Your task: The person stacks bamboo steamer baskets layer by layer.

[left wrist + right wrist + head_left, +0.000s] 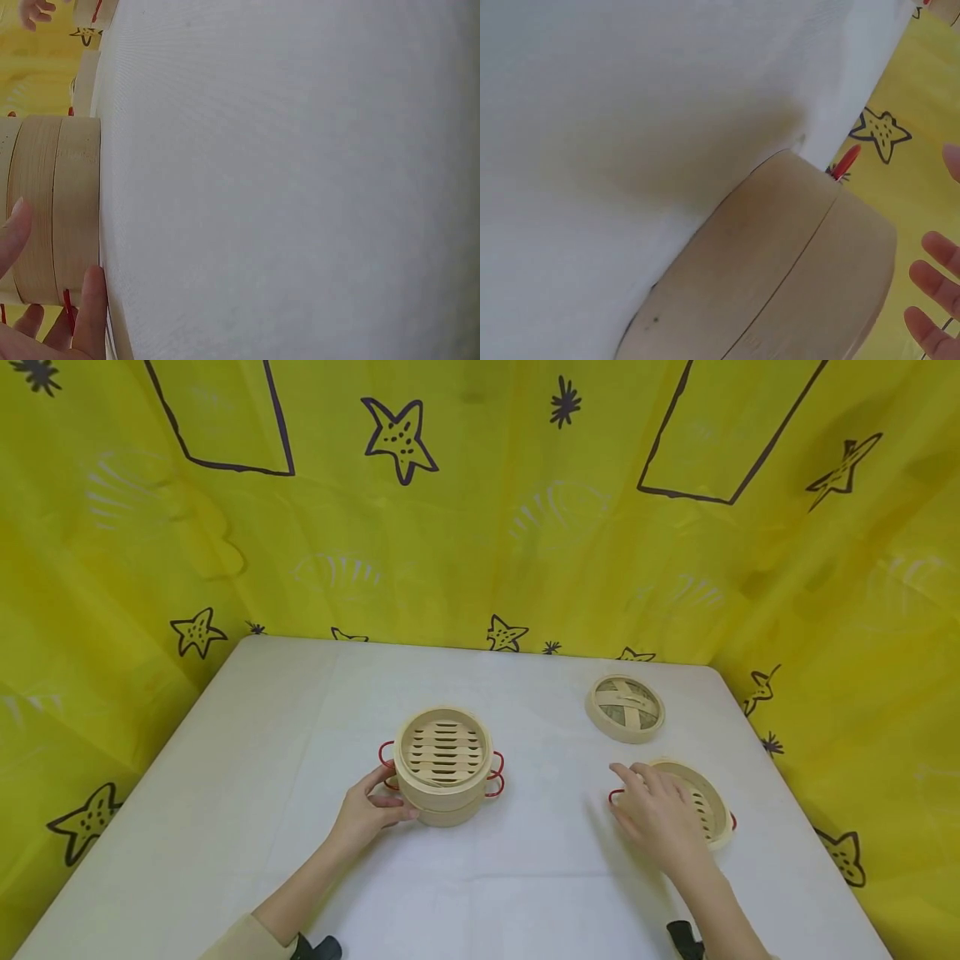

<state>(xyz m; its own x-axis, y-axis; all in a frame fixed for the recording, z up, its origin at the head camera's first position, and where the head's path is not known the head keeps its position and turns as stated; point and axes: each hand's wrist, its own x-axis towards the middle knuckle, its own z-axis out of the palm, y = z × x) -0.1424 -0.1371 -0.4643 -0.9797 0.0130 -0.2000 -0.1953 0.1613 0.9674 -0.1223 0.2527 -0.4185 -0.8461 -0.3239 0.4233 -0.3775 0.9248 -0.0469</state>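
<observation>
A stack of two round bamboo steamer baskets (442, 768), with slatted floors and red side handles, stands at the table's middle. My left hand (367, 810) holds its left side, thumb at the front and fingers round by the handles; the left wrist view shows thumb and fingers (91, 311) against the wooden wall. On the right, another bamboo steamer basket (712, 802) with red handles sits on the table. My right hand (660, 814) hovers over its left part, fingers loosely bent, hiding some of it. In the right wrist view the fingertips (934, 281) are apart from the basket wall (780, 255).
A round woven bamboo lid (626, 708) lies at the back right, behind the single basket. White cloth covers the table (300, 735). A yellow curtain (465, 527) with starfish drawings hangs along the back and both sides.
</observation>
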